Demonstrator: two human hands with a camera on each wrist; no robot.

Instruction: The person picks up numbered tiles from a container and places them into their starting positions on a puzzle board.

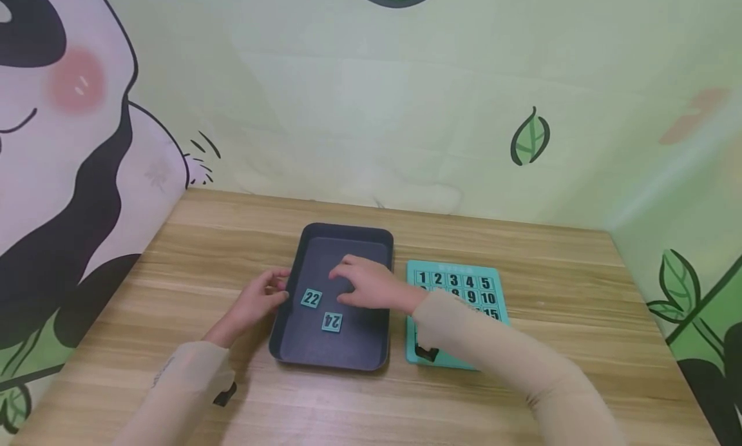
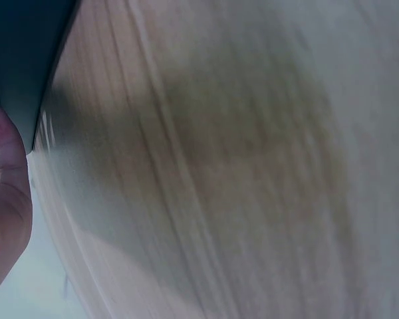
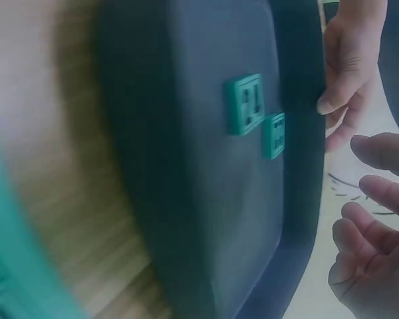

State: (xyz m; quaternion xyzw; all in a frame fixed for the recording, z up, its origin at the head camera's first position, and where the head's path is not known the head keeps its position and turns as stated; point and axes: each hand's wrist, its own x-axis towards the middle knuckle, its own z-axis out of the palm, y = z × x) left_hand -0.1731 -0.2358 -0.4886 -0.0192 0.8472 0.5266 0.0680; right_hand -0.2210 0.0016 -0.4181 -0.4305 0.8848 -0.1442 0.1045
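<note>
A dark shallow tray (image 1: 353, 343) lies on the wooden table. In it are two teal number tiles, a 22 tile (image 1: 311, 298) and an upside-down 24 tile (image 1: 332, 322). My left hand (image 1: 255, 304) is at the tray's left side, fingertips touching its outer wall; the left wrist view shows one digit (image 2: 8, 156) against that wall. Over the tray, to the right of the tiles, my right hand (image 1: 373, 285) reaches in from the right with thumb and fingers apart. Nothing shows between its loosely bent fingers (image 3: 379, 156) in the right wrist view.
Right of the tray lies a teal number board (image 1: 455, 270) with rows of numbered tiles, partly hidden beneath my right forearm. Printed walls with a panda (image 1: 87, 149) and leaves border the table (image 1: 556, 285) at the back and sides.
</note>
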